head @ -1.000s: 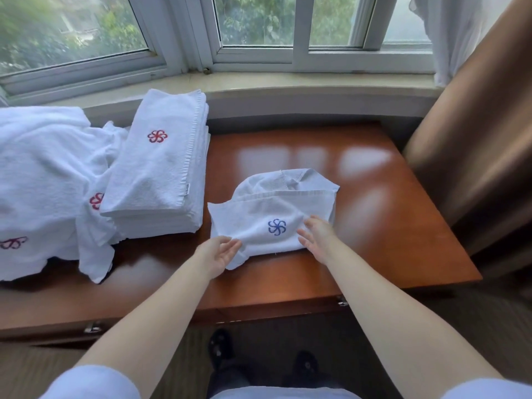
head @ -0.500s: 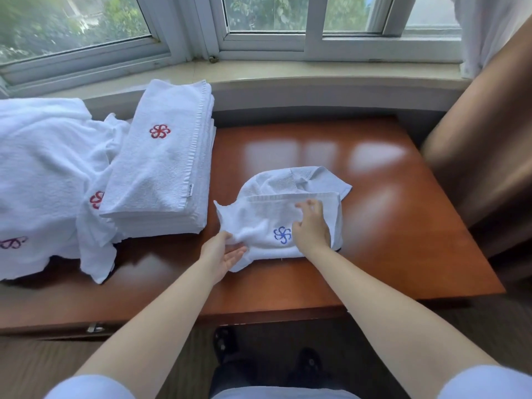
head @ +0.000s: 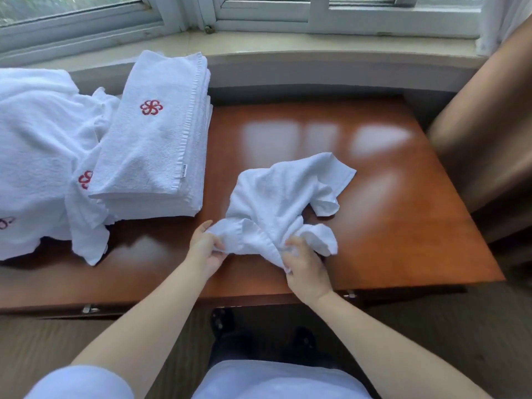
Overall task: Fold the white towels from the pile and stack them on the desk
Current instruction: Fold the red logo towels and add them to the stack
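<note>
A small white towel (head: 283,194) lies crumpled on the brown desk (head: 388,226), its near edge bunched and lifted. My left hand (head: 205,249) pinches the towel's near left corner. My right hand (head: 305,269) grips the bunched near edge just to the right. A stack of folded white towels (head: 155,145) with a red flower mark on top sits at the desk's left. Further left spreads the pile of unfolded white towels (head: 37,156), also with red marks.
A window sill (head: 259,44) runs behind the desk under the window. A brown curtain (head: 486,133) hangs at the right, close to the desk's right edge. Bare desk surface lies beyond and right of the small towel. My shoes show on the floor below.
The small towel was lying half folded with its blue mark up; both hands have gathered its near edge and pulled it up, so it is crumpled and the blue mark is hidden.
</note>
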Motion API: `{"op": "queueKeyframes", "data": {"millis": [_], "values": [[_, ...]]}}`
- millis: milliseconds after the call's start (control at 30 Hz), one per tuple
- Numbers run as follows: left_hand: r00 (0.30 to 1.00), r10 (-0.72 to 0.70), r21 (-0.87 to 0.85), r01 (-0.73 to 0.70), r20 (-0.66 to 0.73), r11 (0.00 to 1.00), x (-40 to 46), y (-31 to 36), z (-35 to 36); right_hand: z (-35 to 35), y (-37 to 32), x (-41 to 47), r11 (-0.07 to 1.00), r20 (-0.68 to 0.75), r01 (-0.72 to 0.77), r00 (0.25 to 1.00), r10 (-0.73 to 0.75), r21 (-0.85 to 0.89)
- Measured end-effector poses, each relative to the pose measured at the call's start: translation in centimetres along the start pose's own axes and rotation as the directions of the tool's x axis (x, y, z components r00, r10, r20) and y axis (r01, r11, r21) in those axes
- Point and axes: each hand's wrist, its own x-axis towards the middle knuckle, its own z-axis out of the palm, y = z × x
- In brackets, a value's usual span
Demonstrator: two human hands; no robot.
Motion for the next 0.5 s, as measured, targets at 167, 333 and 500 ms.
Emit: {"op": "queueKeyframes", "data": {"millis": [167, 333, 500], "values": [[1.0, 0.003, 0.089, -0.002, -0.007, 0.996, -0.6, -0.4, -0.8, 0.6, 0.6, -4.3, 1.0, 0.033, 0.022, 0.999, -0.022, -0.008], [0.996, 0.086, 0.299, -0.077, -0.017, 0.951, -1.0, -0.7, -1.3, -0.7, 0.3, -3.7, 0.982, 0.109, 0.181, 0.979, -0.174, -0.053], [0.998, 0.061, 0.286, -0.056, -0.007, 0.956, -1.8, -1.0, -2.0, 0.0, 0.3, -2.8, 0.96, 0.196, 0.157, 0.974, -0.113, -0.23]]}}
